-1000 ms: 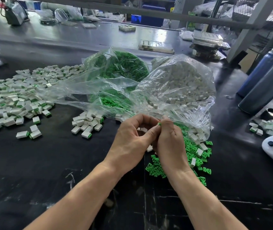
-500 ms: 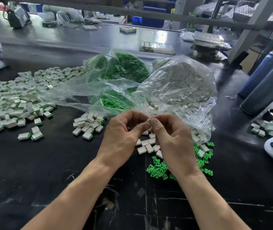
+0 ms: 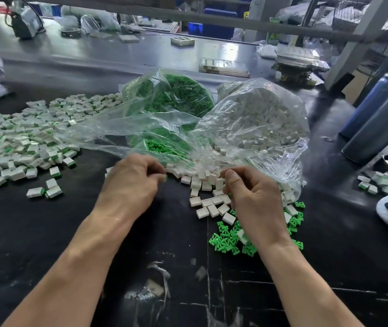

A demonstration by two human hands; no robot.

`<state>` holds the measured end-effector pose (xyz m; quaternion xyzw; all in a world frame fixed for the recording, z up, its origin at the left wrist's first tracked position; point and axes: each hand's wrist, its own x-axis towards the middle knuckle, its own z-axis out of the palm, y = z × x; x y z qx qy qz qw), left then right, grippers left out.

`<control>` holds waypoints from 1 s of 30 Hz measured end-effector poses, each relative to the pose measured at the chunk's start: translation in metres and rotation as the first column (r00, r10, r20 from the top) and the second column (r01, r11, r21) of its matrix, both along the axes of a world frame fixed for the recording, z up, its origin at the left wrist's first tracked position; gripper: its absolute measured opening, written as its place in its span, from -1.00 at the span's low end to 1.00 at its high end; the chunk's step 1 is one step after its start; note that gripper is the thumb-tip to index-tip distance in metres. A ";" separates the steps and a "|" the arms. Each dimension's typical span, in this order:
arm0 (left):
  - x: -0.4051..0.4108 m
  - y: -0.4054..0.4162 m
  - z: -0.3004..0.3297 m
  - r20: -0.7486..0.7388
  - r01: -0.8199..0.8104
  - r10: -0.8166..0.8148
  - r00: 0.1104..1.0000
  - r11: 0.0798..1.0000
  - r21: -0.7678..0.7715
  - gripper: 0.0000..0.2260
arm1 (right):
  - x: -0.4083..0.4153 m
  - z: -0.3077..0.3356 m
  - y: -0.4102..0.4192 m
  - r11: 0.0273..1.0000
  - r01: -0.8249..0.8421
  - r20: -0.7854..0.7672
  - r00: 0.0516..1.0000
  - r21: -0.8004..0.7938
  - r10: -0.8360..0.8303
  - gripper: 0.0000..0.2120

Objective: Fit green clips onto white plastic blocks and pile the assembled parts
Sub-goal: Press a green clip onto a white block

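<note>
Hands parted: left hand [image 3: 129,185] pinches what I take for a clipped block [image 3: 165,177]; right hand [image 3: 252,197], fingers curled, reaches loose blocks [image 3: 211,204], hold unclear.

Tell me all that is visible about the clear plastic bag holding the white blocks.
The bag of white blocks is thin, clear, crinkled plastic with shiny folds. It lies on its side on the black table, bulging, with its open mouth toward the person. White blocks spill from the mouth onto the table. On its left it lies against the bag of green clips. The right hand is at the mouth; whether it touches the plastic is unclear.
</note>
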<state>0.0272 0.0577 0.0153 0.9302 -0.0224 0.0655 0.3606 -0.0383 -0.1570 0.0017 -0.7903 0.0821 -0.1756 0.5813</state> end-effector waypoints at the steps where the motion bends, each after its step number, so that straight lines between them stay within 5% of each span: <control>1: 0.002 0.005 0.002 0.020 -0.052 0.052 0.998 0.998 0.018 -0.88 | 0.000 0.000 -0.001 1.000 0.000 -0.002 1.000 -0.003 0.000 -0.87; 8: 0.009 0.025 0.005 0.063 -0.272 0.268 0.962 0.958 0.088 -0.93 | 0.002 0.002 -0.011 0.999 0.032 0.005 0.999 0.002 -0.032 -0.85; 14: 0.008 0.023 0.004 0.145 -0.288 0.270 0.952 0.950 0.121 -0.94 | 0.004 0.004 -0.024 0.996 0.060 -0.038 0.997 -0.062 -0.063 -0.84; 24: -0.018 -0.021 -0.001 -0.126 0.256 -0.257 0.958 0.966 -0.023 -0.93 | -0.002 0.017 -0.046 0.914 -0.128 -0.302 0.953 -0.385 0.006 -0.95; 30: -0.030 -0.039 0.000 -0.248 0.351 -0.328 0.911 0.935 0.054 -0.85 | 0.003 0.009 -0.029 0.842 -0.085 -0.301 0.949 -0.532 -0.094 -0.94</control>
